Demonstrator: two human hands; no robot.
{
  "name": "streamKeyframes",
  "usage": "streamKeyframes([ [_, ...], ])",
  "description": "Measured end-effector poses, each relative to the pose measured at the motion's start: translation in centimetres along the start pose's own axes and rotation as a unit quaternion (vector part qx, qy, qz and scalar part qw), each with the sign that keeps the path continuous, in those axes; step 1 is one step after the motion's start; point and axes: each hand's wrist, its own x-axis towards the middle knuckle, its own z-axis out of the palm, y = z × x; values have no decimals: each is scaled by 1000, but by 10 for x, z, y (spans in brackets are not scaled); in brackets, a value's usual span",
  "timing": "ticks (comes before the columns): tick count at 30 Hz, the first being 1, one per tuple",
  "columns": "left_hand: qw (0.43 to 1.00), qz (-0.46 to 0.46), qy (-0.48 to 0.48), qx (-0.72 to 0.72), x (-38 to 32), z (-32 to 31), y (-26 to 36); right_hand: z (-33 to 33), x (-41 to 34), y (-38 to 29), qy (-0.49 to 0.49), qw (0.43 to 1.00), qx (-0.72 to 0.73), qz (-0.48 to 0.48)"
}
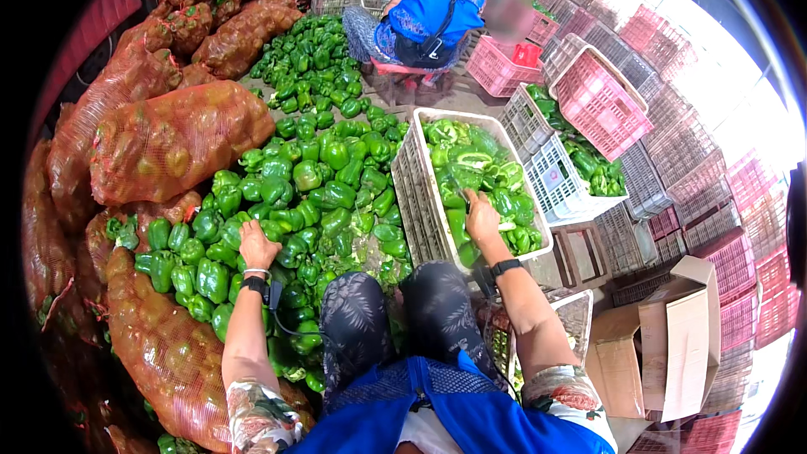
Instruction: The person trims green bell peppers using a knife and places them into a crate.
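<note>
Whole green bell peppers (309, 173) lie in a wide heap on the ground before me and to my left. My left hand (257, 246) rests on the heap's near left part, its fingers bent down over a pepper; whether it grips it is hard to tell. My right hand (482, 219) is over a pale plastic crate (416, 202) filled with green peppers, some of them cut open. Its fingers are closed around a small dark tool, perhaps a knife, that is mostly hidden by the hand. The crate stands beside my right knee.
Orange mesh sacks of peppers (183, 139) are piled at left. A person in a blue vest (435, 12) sits ahead on a low stool. At right stand a white crate of peppers (555, 192), a tilted pink crate (602, 101), stacked crates (681, 176) and an open cardboard box (668, 340).
</note>
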Motion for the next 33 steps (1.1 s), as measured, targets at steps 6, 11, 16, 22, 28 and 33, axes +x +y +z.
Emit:
streamKeyframes([
  [6, 948, -17, 64, -312, -1, -71, 75, 9, -15, 60, 44, 993, 50, -98],
  [11, 879, 117, 84, -455, -15, -157, 156, -71, -16, 19, 118, 978, 168, -36],
  [16, 871, 216, 112, -428, -30, -213, 232, -179, -72, -101, 121, 926, 337, -121],
  [22, 851, 272, 127, -431, -43, -235, 309, -207, -112, -133, 168, 897, 337, -229],
  [28, 844, 307, 133, -419, -55, -228, 347, -189, -112, -108, 147, 893, 379, -193],
  [33, 839, 324, 115, -421, -61, -213, 368, -185, -107, -93, 135, 908, 370, -145],
])
